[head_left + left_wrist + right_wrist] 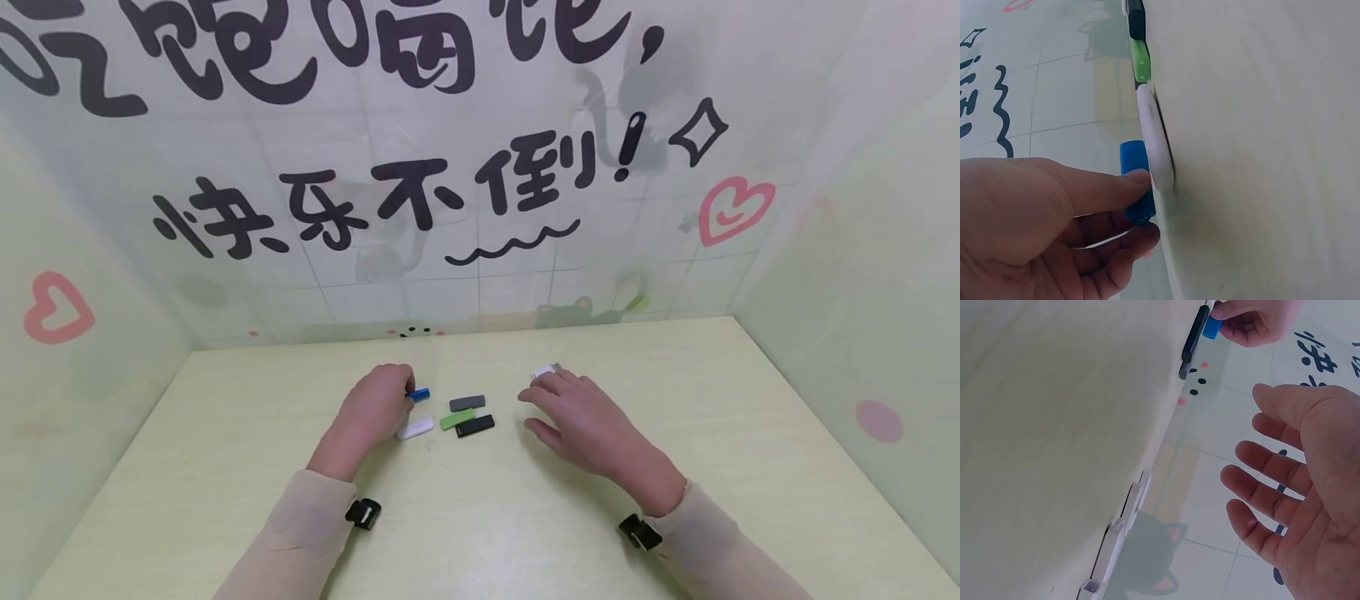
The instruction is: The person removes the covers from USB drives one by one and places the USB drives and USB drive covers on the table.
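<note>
One blue stick (422, 392) is being pinched by the left hand (372, 406) above the back half of the bench (465, 517), with the thumb crossing its middle and the fingertips being set on the opposite side. Whether the stick is also being supported by the bench cannot be told. The right hand (588, 421) is being held with its fingers loosely extended and parted, and nothing is being gripped by it. The blue stick is lying at the inner side of the left hand, which is the nearer one, and it is being separated well from the right hand, on that hand's left. A grey stick (467, 403) is being situated between the two, near the exposed end of the blue stick. The long axis of the blue stick is running from side to side, nearly parallel to the back edge of the bench, with that exposed end pointing right, toward the grey stick. In front, a white stick (417, 428) is being partly covered by the left hand, while a green stick (458, 418) and a black stick (476, 426) are lying side by side, angled alike. White pieces (543, 370) are being partly hidden behind the right hand; several are being shown in the right wrist view, apart from its fingers.
</note>
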The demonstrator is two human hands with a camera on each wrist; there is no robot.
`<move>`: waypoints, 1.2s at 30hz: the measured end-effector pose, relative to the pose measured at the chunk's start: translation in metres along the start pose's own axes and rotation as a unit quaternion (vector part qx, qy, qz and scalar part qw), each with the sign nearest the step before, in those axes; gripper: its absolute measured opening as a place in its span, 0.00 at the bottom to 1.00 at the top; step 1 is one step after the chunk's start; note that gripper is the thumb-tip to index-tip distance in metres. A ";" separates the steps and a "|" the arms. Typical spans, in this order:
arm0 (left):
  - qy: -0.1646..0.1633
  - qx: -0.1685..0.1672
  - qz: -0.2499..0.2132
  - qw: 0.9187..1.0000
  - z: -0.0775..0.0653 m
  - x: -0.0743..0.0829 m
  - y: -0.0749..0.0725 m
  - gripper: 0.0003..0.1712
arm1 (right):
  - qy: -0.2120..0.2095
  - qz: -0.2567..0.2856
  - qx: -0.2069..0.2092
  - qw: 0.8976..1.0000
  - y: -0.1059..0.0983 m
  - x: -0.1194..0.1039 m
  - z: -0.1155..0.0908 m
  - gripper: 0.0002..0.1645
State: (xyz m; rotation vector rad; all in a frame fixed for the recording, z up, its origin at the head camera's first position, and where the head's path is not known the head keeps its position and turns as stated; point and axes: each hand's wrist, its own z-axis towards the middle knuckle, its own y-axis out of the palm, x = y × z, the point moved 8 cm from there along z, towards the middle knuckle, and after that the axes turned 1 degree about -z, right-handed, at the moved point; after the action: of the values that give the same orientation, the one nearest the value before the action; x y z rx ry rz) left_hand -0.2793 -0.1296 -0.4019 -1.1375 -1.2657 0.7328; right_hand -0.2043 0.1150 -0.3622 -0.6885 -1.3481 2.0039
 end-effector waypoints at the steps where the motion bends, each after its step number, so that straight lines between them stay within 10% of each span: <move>1: 0.002 0.005 0.000 1.000 -0.001 0.001 -0.001 0.03 | 0.000 0.000 -0.001 1.000 0.000 0.000 0.000 0.18; 36: 0.183 0.135 0.007 0.974 -0.068 0.110 -0.024 0.10 | -0.043 -0.006 0.033 0.999 -0.012 -0.032 0.014 0.21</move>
State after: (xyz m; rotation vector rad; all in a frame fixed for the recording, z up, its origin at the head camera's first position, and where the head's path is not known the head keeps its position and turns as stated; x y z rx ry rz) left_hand -0.1953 -0.0536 -0.3359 -1.0018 -0.8227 0.6471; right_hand -0.1905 0.0862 -0.3437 -0.5689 -1.3263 2.0807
